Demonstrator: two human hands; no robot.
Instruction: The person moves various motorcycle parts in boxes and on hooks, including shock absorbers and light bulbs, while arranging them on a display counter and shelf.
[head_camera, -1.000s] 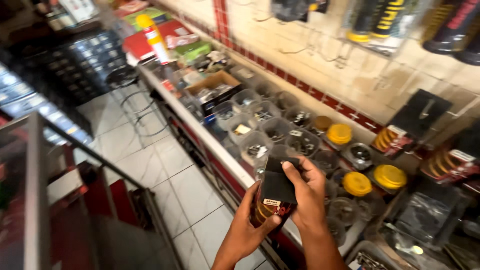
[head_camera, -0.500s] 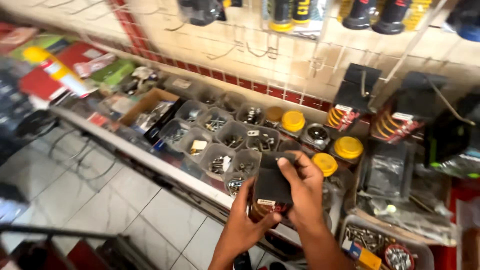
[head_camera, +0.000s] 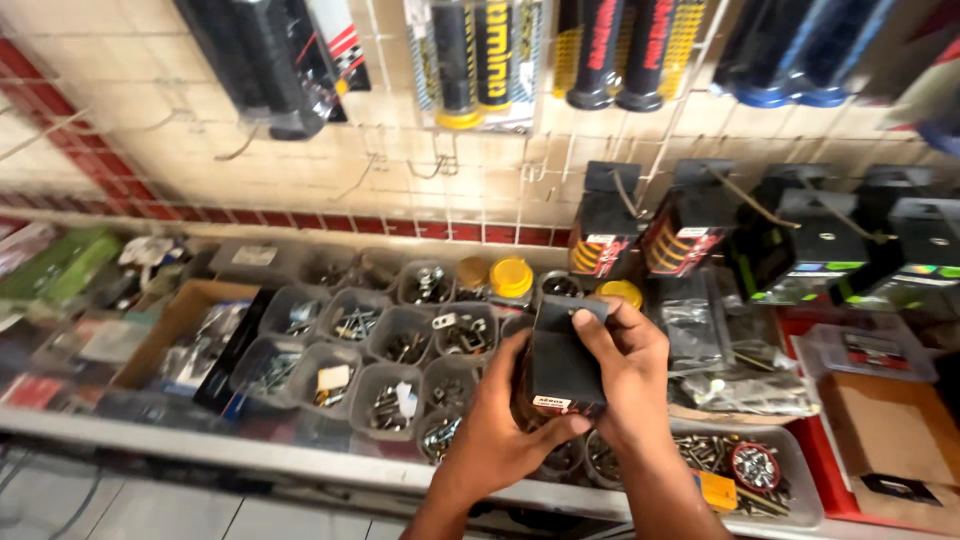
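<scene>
Both my hands hold one small package (head_camera: 562, 362) with a black card header, over the counter's front edge. My left hand (head_camera: 495, 430) wraps its lower part from the left, thumb across the bottom of the card. My right hand (head_camera: 630, 375) grips it from the right, fingers curled over the card's top fold. A bit of yellow and red shows at the package's left edge under the card. Directly behind it sit small clear tubs of bolts and nuts (head_camera: 400, 345).
Similar black-carded packages (head_camera: 605, 235) hang on a wire wall rack, with handlebar grips (head_camera: 475, 60) above. Yellow-lidded jars (head_camera: 511, 277), a cardboard box (head_camera: 180, 335) at left, a clear tray of hardware (head_camera: 760, 470) and a red tray (head_camera: 880, 430) at right fill the counter.
The view has swung right and up from the aisle floor to face the counter and wall rack. Both hands have kept their grip on the package, now closer to the wall.
</scene>
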